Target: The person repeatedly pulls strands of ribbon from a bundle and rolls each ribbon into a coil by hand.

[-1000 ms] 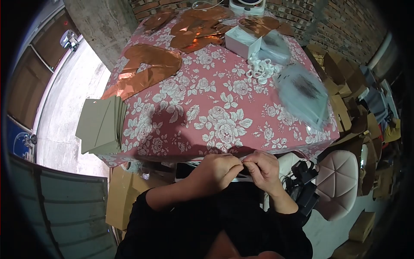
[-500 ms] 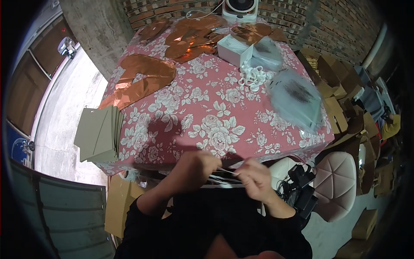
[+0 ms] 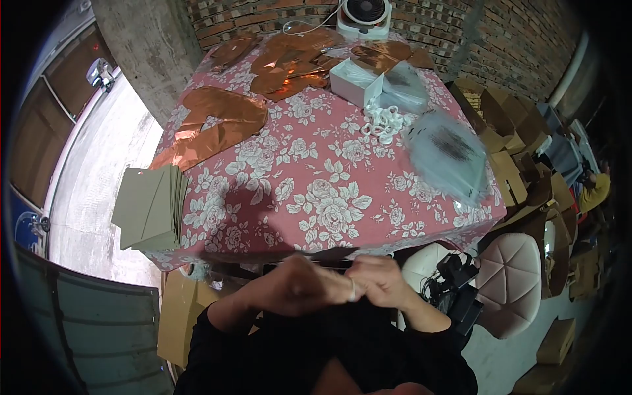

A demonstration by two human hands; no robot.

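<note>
Left hand [image 3: 303, 286] and right hand [image 3: 380, 280] meet, white band [image 3: 355, 291] between; right grip seems closed on it, left too blurred to tell. Keep tension even.

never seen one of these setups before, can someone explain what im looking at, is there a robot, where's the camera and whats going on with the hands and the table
There is no robot here. These are a person's own bare hands, and every picture comes from one camera worn on that person's head, looking forward and down.

The left hand and right hand meet just in front of the table's near edge. A small white piece shows between them; blur hides exactly what it is and how each hand grips it.

On the flowered pink tablecloth lie shiny copper-coloured sheets, a stack of grey-green cards, a white box, a pile of white rings and clear plastic packets. A fan stands at the far end.
</note>
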